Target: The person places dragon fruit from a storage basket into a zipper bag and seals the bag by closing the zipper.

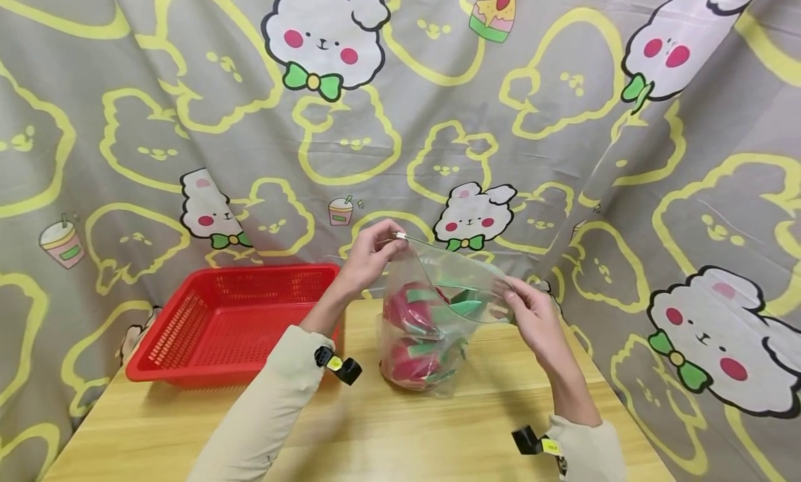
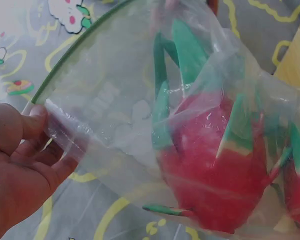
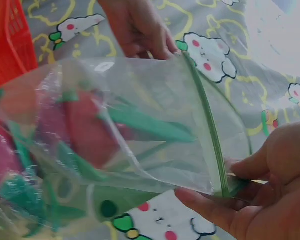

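A clear zip bag with a green seal line stands on the table, its mouth spread apart at the top. Inside are two pink-red dragon fruits, an upper dragon fruit and a lower dragon fruit, both with green leafy scales. My left hand pinches the left corner of the mouth, next to a small white slider. At the opposite corner my right hand pinches the rim between thumb and fingers. The right wrist view shows the green seal strip running up from that grip.
A red plastic basket with perforated walls stands left of the bag on the wooden table, close beside my left forearm. A grey curtain with cartoon prints hangs behind and along the right side of the table.
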`<state>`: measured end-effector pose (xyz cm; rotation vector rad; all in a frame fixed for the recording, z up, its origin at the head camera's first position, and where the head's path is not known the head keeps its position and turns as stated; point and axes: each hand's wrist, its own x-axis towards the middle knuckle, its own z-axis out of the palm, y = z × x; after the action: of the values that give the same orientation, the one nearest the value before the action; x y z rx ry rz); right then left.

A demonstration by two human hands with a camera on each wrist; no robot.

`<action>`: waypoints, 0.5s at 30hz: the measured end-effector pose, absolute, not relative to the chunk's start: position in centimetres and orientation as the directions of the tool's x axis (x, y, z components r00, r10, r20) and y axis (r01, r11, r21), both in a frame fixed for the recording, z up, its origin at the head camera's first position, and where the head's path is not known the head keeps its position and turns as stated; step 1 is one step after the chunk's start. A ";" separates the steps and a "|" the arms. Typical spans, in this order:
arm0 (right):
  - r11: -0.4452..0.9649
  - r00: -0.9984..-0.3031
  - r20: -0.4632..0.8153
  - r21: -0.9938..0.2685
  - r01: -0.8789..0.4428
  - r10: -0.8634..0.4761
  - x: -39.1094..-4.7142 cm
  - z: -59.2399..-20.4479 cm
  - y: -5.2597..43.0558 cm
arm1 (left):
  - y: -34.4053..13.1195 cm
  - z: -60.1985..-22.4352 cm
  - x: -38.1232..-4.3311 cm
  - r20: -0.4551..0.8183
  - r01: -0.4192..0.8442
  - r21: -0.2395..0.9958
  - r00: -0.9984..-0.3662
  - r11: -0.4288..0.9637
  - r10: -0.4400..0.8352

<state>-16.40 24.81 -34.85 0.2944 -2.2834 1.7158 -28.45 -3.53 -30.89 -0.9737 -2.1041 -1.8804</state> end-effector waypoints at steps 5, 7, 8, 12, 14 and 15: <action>0.335 -0.951 0.308 -0.892 -0.302 -0.037 -16.3 -32.6 25.4 | -4.0 -31.1 -28.2 0.527 0.545 0.837 -0.782 -0.046 0.332; 0.348 -0.956 0.289 -0.893 -0.286 -0.044 -16.4 -31.9 25.5 | -4.2 -31.1 -28.1 0.532 0.545 0.836 -0.781 -0.057 0.327; 0.358 -0.960 0.277 -0.892 -0.275 -0.047 -16.4 -31.6 25.6 | -4.3 -31.2 -28.0 0.536 0.548 0.834 -0.780 -0.060 0.322; 0.401 -0.969 0.236 -0.883 -0.244 -0.071 -16.5 -30.4 25.7 | -4.8 -31.3 -27.7 0.549 0.558 0.828 -0.790 -0.053 0.274; 0.420 -0.970 0.230 -0.875 -0.243 -0.081 -16.6 -30.0 25.9 | -4.9 -31.4 -27.7 0.553 0.557 0.828 -0.795 -0.059 0.248; 0.427 -0.969 0.231 -0.871 -0.245 -0.085 -16.6 -29.8 26.1 | -4.9 -31.4 -27.8 0.554 0.556 0.829 -0.798 -0.065 0.238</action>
<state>-16.61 26.09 -29.78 0.2939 -2.5218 1.5782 -27.80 -4.89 -31.43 -0.8616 -1.9688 -1.9513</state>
